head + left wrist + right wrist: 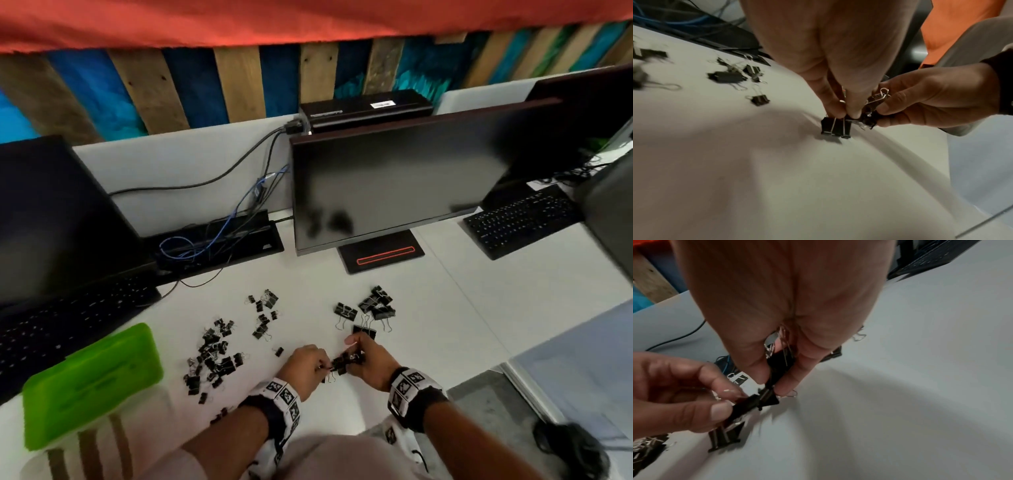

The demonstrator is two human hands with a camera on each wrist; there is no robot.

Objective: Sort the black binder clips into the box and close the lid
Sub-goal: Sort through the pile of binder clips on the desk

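white desk [445, 301] — dark monitor [394, 185] | painted plank wall [239, 82]

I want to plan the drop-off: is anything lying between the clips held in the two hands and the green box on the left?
Yes. Between the held clips and the green box lies a scattered pile of loose clips on the white desk. It only blocks a sliding path. The box also looks closed.

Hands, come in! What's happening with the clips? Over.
Left hand pinching one binder clip on the table. Right hand gripping a bunch of clips. Green box closed, loose clips unsorted. Nothing blocking.
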